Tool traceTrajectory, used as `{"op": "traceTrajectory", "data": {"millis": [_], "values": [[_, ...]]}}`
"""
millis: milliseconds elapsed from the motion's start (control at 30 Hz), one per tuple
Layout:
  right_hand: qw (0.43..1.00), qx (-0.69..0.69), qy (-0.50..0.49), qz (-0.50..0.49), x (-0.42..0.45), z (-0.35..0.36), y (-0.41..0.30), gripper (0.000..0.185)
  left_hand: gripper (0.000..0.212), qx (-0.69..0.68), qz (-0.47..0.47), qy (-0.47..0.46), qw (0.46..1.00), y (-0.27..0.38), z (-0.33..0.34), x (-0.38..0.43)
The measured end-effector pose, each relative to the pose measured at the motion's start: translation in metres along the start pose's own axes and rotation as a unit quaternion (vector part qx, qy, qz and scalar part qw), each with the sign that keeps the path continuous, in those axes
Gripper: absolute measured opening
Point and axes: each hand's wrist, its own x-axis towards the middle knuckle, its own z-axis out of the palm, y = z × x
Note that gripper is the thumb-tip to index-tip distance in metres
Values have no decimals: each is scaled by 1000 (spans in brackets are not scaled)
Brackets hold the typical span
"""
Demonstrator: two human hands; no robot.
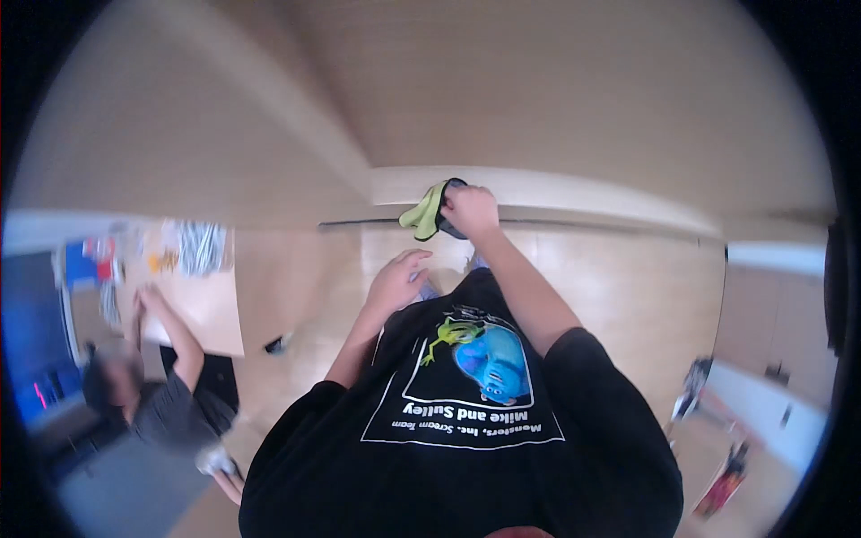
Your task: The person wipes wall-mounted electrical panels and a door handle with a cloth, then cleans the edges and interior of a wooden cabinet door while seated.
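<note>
My right hand (473, 210) is closed on a folded cloth (425, 214), lime green on one side and dark grey on the other, with a black edge. The cloth hangs in front of a pale wood-toned panel (605, 195), close to its lower edge. Lower and to the left is my left hand (400, 279), fingers apart and slightly curled, holding nothing. Between the hands and my black printed shirt, parts of my shoes or feet show over the light floor.
At the left a co-worker stands by a table (208, 309) bearing a bundle of pale cables (202, 247) and other items. A small dark object (276, 345) lies on the floor. Blurred things stand near a low white surface (767, 417) at the right.
</note>
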Motion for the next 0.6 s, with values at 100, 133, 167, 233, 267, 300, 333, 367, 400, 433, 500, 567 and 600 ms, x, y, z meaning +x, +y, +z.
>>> {"op": "traceTrajectory", "data": {"millis": [100,133,167,233,267,300,333,367,400,433,500,567,600], "values": [[993,-7,-8,120,-34,-32,65,19,35,8,72,-37,997,11,0,35],[987,-18,2,161,-48,-42,82,18,34,6,67,-47,997,17,4,46],[984,-24,15,174,-56,-52,96,18,33,10,63,-40,997,21,8,59],[979,-35,30,199,-68,-63,114,18,32,11,44,-28,999,27,21,82],[974,-50,48,215,-83,-61,133,17,34,46,71,-33,996,49,30,95],[967,-46,9,250,-81,-57,121,17,34,55,117,-30,991,43,27,99],[952,-24,5,305,-83,-55,124,18,34,57,162,-24,985,47,33,107],[934,-1,1,356,-85,-55,130,20,34,58,204,-16,977,51,40,115],[892,93,12,441,-91,-41,130,23,40,52,201,-71,976,53,36,118],[867,165,28,469,-99,-36,145,23,42,78,215,-76,970,56,39,123],[885,110,55,450,-119,-38,180,23,48,128,238,-68,960,68,54,131],[879,144,79,448,-124,-30,185,22,55,158,240,-73,955,57,53,129],[883,163,96,429,-134,-15,203,23,55,183,248,-84,948,61,57,130]]}}
